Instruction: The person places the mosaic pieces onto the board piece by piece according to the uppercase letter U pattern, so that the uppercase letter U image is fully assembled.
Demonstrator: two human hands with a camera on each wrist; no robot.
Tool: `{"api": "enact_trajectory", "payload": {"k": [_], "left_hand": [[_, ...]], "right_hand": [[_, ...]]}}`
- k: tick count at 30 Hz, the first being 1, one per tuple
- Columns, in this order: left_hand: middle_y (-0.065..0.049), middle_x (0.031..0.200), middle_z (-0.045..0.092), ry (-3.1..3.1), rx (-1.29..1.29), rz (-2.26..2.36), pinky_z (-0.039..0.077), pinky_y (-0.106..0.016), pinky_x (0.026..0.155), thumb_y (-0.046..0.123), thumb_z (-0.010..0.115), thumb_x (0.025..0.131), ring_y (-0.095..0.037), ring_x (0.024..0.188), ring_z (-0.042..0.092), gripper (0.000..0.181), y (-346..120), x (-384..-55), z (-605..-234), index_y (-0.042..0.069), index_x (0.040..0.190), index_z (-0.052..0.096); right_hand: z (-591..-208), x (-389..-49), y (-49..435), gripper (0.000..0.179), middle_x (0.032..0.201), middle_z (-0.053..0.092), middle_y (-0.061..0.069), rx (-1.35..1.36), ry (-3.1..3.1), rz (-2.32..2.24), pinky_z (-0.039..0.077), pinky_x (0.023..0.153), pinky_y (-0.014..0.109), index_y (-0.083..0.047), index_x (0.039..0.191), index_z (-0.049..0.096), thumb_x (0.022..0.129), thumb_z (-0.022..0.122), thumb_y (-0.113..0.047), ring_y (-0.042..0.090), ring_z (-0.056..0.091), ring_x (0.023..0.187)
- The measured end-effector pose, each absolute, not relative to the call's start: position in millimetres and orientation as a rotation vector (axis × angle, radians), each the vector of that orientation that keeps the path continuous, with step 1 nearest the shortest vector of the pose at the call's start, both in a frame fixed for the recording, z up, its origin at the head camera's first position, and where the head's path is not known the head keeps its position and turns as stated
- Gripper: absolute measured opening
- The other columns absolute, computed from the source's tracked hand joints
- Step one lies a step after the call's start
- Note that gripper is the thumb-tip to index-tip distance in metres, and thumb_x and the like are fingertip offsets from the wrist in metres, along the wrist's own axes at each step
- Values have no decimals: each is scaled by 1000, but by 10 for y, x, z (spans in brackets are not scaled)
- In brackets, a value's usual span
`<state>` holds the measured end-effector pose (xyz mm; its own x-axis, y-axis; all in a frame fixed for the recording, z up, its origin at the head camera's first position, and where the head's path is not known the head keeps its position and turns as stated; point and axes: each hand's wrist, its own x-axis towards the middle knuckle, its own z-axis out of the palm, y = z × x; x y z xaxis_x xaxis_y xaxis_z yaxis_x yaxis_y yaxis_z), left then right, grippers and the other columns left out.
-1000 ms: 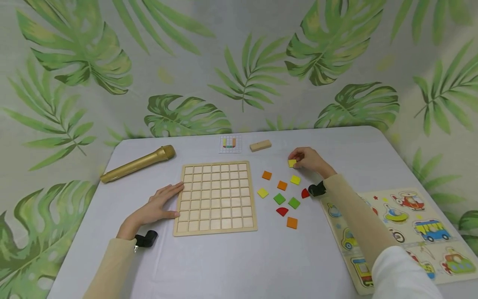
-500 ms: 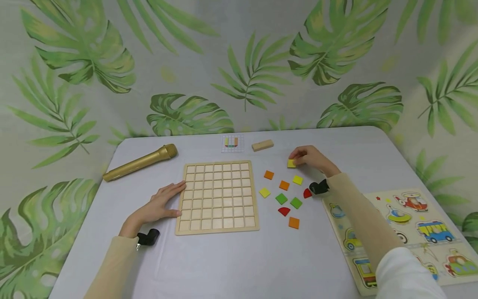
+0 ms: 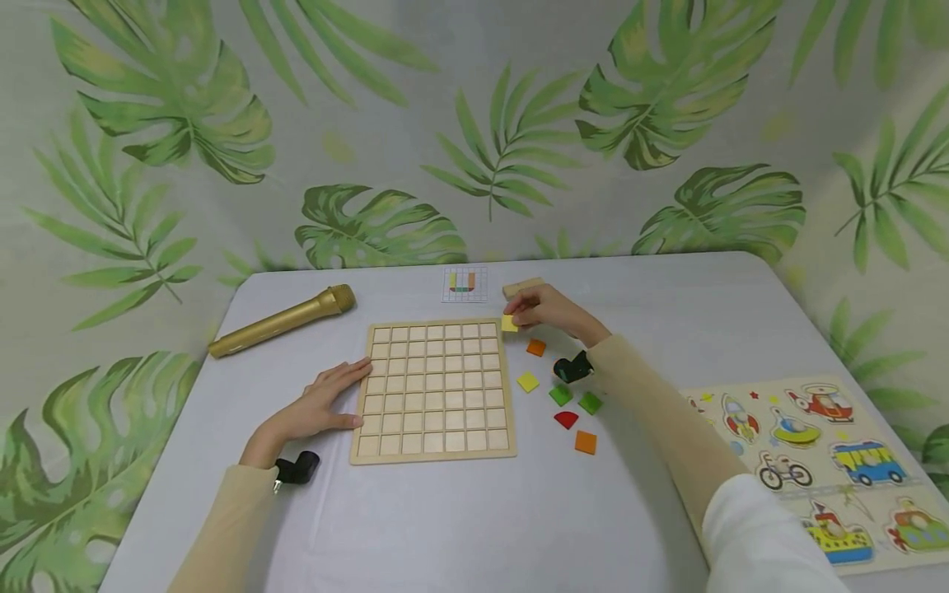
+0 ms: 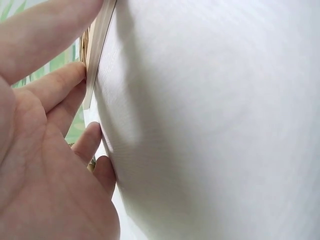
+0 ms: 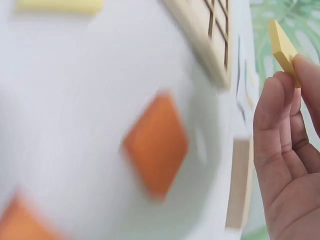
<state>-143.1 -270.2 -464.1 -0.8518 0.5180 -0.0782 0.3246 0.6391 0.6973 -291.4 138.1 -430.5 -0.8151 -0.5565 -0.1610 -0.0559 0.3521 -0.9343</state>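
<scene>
My right hand (image 3: 552,311) pinches a yellow square tile (image 3: 509,324) between thumb and fingertips, held near the upper right corner of a wooden grid board (image 3: 507,395). In the right wrist view the same yellow tile (image 5: 283,47) is seen raised and tilted. Along the board's left edge rests my left hand (image 3: 307,409), fingers extended and thumb apart. The left wrist view shows its fingers (image 4: 65,82) against the board's side (image 4: 100,45). Right of the board lie orange tiles (image 3: 536,347), another yellow tile (image 3: 528,382), green tiles (image 3: 590,403) and a red quarter-round piece (image 3: 566,420).
A pattern card (image 3: 465,285) lies behind the board. Beside it a wooden block (image 3: 522,287) is partly covered by my right hand. A gold microphone (image 3: 282,321) is at the left, and a picture puzzle board (image 3: 808,428) at the right, partly under my right arm.
My right hand has carried the yellow tile leftward, from beyond the loose tiles to the board's upper right corner. My left hand stays at the board's edge.
</scene>
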Motion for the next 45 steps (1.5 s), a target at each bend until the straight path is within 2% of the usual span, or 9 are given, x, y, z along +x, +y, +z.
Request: {"api": "enact_trajectory", "payload": {"k": [8,12,18,21,25,33,42,45], "left_hand": [[-19,155,20,2588,687,1024,7,-71,97,27,72,85,-46,139,6,82,-2692,-1447,-4636,-1,149,29],[-18,156,19,2584,678,1027,7,-71,97,27,72,85,-46,139,6,82,-2684,-1453,-4629,0,148,29],[-17,156,19,2586,654,1013,7,-72,97,28,72,85,-45,140,6,82,-2674,-1457,-4617,1,149,29],[-17,156,20,2584,650,1014,7,-72,96,28,73,84,-45,139,6,82,-2670,-1453,-4605,1,149,29],[-17,156,20,2583,643,1013,7,-72,97,29,73,85,-45,140,6,82,-2671,-1446,-4601,2,149,29],[-17,156,19,2589,645,1012,7,-72,97,29,72,85,-45,140,6,82,-2676,-1443,-4610,1,149,29],[-16,156,19,2586,631,1016,6,-72,97,28,72,85,-45,140,5,82,-2688,-1434,-4613,2,149,29],[-16,156,19,2587,630,1013,6,-72,97,29,72,85,-45,140,5,82,-2687,-1431,-4615,1,149,29]], "right_hand": [[-4272,-2864,653,14,82,62,7,-669,2077,-1459,51,79,43,9,103,63,91,58,3,35,62,83],[-4283,-2808,331,13,80,60,6,-687,2050,-1478,51,79,44,8,101,64,90,59,3,31,63,78],[-4369,-2747,-49,10,79,61,5,-642,2135,-1449,51,72,33,3,97,66,88,63,2,19,60,71],[-4402,-2706,-185,10,80,63,6,-631,2200,-1421,50,68,30,2,96,68,87,62,2,22,60,72],[-4412,-2633,-325,11,80,64,8,-630,2293,-1377,48,65,27,1,96,69,87,62,2,25,61,73],[-4479,-2567,-474,12,76,62,3,-596,2462,-1262,42,57,22,-2,91,69,86,62,4,14,53,63],[-4470,-2536,-520,16,75,60,1,-728,2596,-1026,41,61,24,-7,87,68,85,59,6,15,52,66],[-4468,-2533,-489,12,79,61,2,-733,2558,-1073,42,64,23,-6,90,68,88,61,3,14,54,70]]}}
